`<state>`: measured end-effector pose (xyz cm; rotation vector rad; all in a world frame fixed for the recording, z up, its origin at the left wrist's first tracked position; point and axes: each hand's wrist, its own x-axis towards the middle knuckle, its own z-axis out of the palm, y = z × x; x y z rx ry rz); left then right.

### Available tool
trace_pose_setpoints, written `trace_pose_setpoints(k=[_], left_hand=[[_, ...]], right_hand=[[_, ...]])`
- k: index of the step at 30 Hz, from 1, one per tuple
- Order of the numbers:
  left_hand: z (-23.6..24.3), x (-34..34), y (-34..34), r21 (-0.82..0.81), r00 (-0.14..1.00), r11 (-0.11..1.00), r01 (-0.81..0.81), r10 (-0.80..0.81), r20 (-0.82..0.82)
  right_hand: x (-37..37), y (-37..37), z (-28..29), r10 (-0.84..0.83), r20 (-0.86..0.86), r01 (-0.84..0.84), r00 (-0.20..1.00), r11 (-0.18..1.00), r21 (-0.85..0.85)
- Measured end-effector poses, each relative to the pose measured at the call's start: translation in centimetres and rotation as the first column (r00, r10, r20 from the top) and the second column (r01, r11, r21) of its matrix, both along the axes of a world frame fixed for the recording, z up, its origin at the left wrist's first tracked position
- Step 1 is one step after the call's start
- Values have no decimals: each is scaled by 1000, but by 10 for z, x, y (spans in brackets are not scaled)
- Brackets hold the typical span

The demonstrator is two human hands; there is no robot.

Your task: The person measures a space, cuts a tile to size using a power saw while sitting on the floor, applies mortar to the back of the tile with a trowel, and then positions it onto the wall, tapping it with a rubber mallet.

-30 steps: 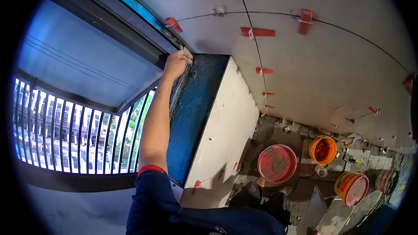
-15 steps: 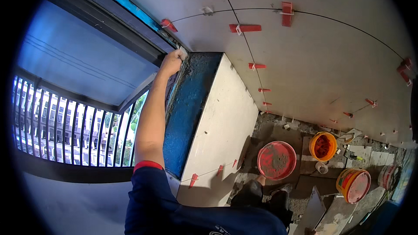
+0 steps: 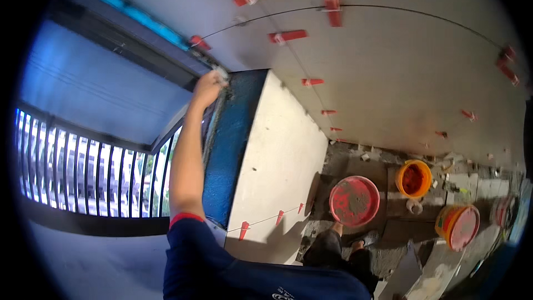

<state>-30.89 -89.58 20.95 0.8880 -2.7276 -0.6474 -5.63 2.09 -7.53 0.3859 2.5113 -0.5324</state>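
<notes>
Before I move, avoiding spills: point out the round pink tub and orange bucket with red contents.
Round pink tub (image 3: 333, 203): head view, left rim.
Orange bucket with red contents (image 3: 400, 181): head view, left rim.

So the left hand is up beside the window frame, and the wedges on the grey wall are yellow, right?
Not quite: the wedges on the grey wall are red, as the head view shows. The left hand is up beside the window frame.

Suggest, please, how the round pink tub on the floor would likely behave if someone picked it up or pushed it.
The pink tub probably feels heavy if the grey mix inside is dense, though its depth is hard to tell. Its wide, round mouth hints at a broad base, so it seems likelier to slide than tip.
</notes>
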Motion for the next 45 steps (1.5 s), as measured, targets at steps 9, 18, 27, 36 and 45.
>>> trace_pose_setpoints(k=[9,18,27,36,45], left_hand=[[-4,117,240,71,999,996,46,-45,-28],[-118,97,494,403,901,846,348,-421,104],[-223,44,582,457,722,725,516,-655,224],[-330,17,615,340,695,840,424,-542,472],[-358,-167,737,509,217,755,412,-624,751]], right_hand=[[-24,12,14,-198,-193,158,961,966,-205],[-12,78,24,-689,-216,541,691,693,-477],[10,154,94,-927,-295,598,231,375,-708],[-1,224,163,-873,-468,747,-135,221,-627],[-12,292,196,-782,-540,823,-312,62,-565]])
